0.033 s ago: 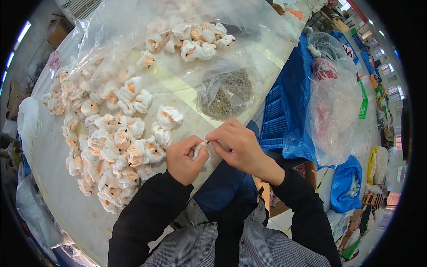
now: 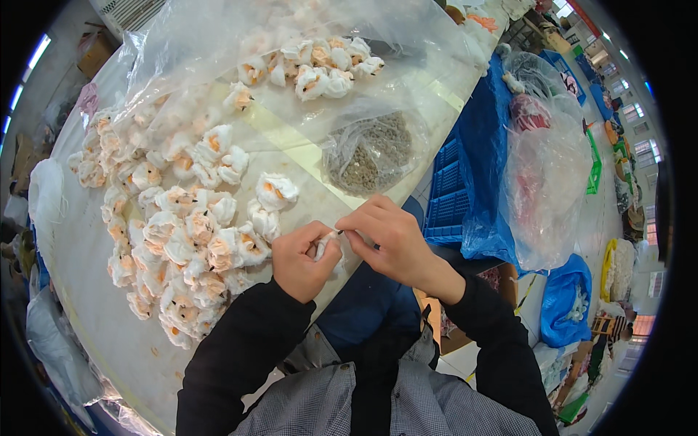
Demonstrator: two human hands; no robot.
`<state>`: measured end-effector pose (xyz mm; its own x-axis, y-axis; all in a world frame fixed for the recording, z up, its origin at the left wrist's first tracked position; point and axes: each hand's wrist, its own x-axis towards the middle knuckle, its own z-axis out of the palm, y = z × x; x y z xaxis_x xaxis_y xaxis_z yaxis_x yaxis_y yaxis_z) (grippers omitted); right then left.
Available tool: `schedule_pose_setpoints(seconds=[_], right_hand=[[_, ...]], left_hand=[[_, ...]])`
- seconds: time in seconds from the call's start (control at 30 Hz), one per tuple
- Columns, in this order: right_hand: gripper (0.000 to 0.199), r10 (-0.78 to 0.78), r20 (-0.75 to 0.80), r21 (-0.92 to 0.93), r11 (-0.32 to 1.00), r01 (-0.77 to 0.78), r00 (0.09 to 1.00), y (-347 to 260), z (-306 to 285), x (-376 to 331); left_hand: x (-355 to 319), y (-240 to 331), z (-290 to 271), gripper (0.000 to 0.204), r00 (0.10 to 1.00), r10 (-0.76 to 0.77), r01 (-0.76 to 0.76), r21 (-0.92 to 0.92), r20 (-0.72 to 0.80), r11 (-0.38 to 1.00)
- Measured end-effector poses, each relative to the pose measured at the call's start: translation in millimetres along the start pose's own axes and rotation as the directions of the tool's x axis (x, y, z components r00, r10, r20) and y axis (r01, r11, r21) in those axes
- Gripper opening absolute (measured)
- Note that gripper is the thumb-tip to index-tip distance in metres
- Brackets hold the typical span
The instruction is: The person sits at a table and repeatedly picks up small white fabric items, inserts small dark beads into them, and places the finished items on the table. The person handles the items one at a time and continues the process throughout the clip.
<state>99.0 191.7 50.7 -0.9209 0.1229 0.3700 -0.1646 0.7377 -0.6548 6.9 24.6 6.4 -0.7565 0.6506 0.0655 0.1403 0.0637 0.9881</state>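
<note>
Both my hands meet at the near edge of the table [image 2: 94,320]. My left hand [image 2: 302,265] is closed around a small white fabric flower [image 2: 325,244]. My right hand [image 2: 392,240] pinches the top of the same flower with thumb and forefinger. To the left of my hands lies a wide pile of white and orange fabric flowers [image 2: 182,240]. One flower [image 2: 275,190] lies apart, just beyond my left hand. Black sleeves cover both my forearms.
A clear bag of small grey pieces [image 2: 374,149] lies beyond my right hand. More flowers [image 2: 320,65] sit under clear plastic at the far side. Right of the table stand a blue crate [image 2: 451,196], a big clear plastic bag [image 2: 545,182] and a blue bag [image 2: 567,301].
</note>
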Motion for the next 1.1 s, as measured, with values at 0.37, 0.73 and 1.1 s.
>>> schedule_pose_setpoints(seconds=[0.37,0.73,1.1], right_hand=[[0.018,0.073,0.013,0.099,0.992,-0.074,0.997,0.0,-1.3,-4.5],[0.006,0.300,0.282,0.200,0.910,-0.362,0.911,-6.2,-17.6,10.5],[0.010,0.270,0.350,0.247,0.897,-0.367,0.897,1.9,-13.9,9.4]], left_hand=[[0.2,5.4,-0.1,0.009,1.000,-0.005,0.005,-0.016,0.016,1.000],[0.5,6.1,-1.8,0.009,0.995,0.066,-0.076,0.125,0.080,0.989],[-1.5,6.2,2.5,0.007,0.987,0.138,-0.155,0.230,0.088,0.961]])
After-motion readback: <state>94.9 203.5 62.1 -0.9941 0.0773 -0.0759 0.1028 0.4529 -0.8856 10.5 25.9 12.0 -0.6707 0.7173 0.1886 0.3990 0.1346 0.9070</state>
